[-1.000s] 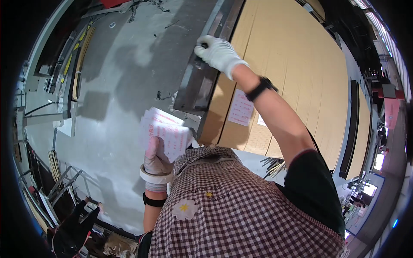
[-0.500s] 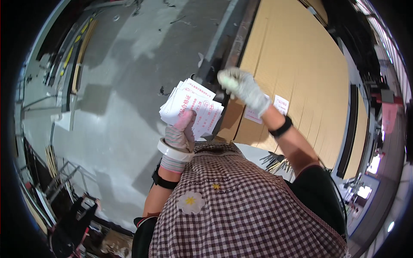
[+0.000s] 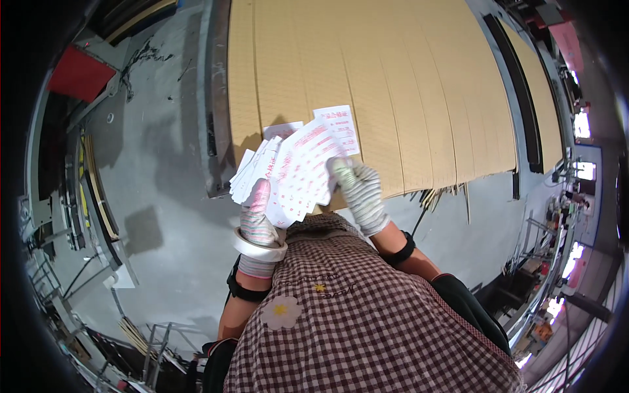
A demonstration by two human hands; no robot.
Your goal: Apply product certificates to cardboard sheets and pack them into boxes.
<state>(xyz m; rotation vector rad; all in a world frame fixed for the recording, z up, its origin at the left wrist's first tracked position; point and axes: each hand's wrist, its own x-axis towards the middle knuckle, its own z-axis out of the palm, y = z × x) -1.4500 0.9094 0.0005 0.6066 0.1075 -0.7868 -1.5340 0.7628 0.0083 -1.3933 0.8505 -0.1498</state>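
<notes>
Left hand [image 3: 259, 219] pinches fanned paper slips [image 3: 303, 164]; right hand [image 3: 362, 196] apparently pinches their right edge. Judged light, limp; best held by margins.

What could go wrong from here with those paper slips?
The slips are loosely fanned in the left hand, so some might slide out and drop to the grey floor.

They overlap closely, so the gloved right hand at their edge could drag several together.

The fan overhangs the cardboard, partly covering a paper there; it might brush that out of place if it's loose, which I can't tell.
</notes>
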